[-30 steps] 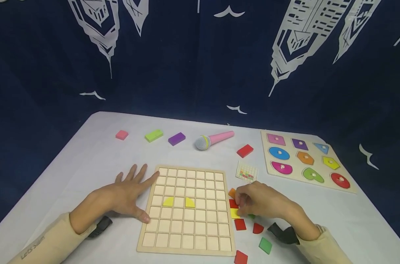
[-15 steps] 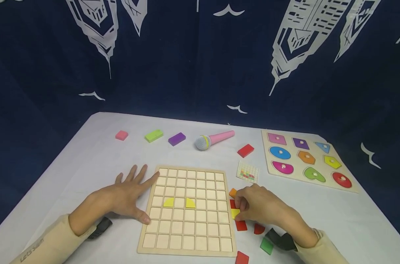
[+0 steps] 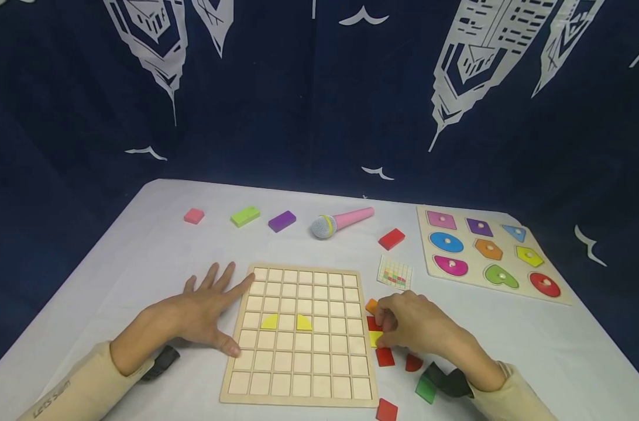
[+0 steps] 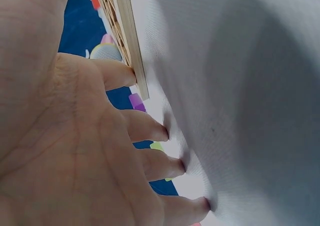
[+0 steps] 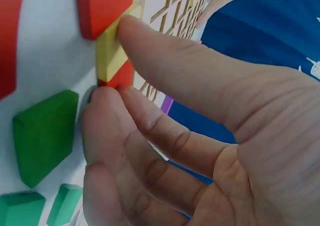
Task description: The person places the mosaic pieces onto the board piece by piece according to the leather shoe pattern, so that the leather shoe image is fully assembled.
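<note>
My left hand (image 3: 201,310) lies spread on the table at the left of a wooden grid board (image 3: 298,397), thumb and index fingertips touching its edge. In the left wrist view, that index fingertip meets the board's rim (image 4: 131,40). Two yellow quarter-round tiles, one on the left (image 3: 269,321) and one near the middle (image 3: 303,323), sit in the grid. Right of the board, my right hand (image 3: 416,321) pinches at a flat yellow tile (image 3: 374,338); the thumb rests on it and the index fingertip touches the adjoining red tile (image 5: 120,76). Part of both tiles is hidden.
Loose tiles lie around the right hand: an orange one (image 3: 371,306), a red square (image 3: 385,357), a red rounded one (image 3: 413,362) and a green one (image 3: 426,389). A pattern card (image 3: 395,273), toy microphone (image 3: 346,221), several blocks and a shape puzzle (image 3: 472,286) lie farther back.
My right hand has shifted slightly toward me and now covers a green tile that showed beneath it earlier. The left hand has stayed in place, and the two yellow tiles remain in the grid.
</note>
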The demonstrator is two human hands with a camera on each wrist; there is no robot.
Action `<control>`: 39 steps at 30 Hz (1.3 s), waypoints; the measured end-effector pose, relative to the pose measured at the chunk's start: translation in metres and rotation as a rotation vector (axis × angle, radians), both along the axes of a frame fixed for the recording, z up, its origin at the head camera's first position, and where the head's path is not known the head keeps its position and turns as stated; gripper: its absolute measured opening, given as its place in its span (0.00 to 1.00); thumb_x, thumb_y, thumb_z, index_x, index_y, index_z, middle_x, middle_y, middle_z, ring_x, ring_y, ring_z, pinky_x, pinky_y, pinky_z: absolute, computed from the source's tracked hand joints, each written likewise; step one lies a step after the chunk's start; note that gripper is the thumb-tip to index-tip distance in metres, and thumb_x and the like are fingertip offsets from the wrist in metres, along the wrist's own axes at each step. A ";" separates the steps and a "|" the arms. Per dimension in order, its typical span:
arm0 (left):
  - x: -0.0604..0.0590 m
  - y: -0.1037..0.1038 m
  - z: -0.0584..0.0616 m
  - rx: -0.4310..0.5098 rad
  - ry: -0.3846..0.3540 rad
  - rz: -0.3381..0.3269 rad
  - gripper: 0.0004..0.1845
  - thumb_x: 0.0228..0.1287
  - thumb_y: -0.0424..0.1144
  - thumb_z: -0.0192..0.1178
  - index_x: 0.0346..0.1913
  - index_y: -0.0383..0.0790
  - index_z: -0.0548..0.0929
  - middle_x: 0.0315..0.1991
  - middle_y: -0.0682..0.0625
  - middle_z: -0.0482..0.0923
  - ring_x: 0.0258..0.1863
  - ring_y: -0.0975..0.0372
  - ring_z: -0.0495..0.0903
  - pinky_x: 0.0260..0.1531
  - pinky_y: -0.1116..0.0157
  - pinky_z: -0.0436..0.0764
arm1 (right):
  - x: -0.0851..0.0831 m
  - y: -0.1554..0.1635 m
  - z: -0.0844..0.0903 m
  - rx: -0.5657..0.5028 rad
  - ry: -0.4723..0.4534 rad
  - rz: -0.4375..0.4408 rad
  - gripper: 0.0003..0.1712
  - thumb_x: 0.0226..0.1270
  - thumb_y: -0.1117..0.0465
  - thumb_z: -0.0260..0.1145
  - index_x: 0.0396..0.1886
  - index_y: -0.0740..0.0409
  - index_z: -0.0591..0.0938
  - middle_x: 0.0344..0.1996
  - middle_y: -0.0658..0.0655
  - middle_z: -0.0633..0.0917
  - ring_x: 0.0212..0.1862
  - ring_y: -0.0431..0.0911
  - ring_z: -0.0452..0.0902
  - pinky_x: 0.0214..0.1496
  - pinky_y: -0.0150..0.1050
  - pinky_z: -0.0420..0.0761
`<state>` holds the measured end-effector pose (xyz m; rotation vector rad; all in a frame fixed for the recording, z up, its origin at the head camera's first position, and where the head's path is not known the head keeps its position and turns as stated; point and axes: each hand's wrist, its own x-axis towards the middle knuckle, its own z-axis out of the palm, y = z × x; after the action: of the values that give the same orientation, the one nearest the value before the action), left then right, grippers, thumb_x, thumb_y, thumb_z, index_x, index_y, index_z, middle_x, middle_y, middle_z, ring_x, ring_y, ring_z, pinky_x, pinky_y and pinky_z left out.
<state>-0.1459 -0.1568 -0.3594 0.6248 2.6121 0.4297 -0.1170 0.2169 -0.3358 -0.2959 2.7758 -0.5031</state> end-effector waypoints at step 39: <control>0.000 -0.001 -0.002 -0.011 0.008 -0.002 0.72 0.33 0.72 0.74 0.81 0.50 0.47 0.80 0.31 0.34 0.77 0.33 0.31 0.65 0.27 0.39 | 0.002 0.004 0.001 0.018 0.005 0.118 0.18 0.47 0.53 0.82 0.19 0.42 0.78 0.16 0.44 0.75 0.22 0.40 0.72 0.25 0.35 0.70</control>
<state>-0.1457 -0.1576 -0.3611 0.6272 2.6188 0.4133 -0.1148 0.2209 -0.3349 -0.4548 2.7459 -0.4490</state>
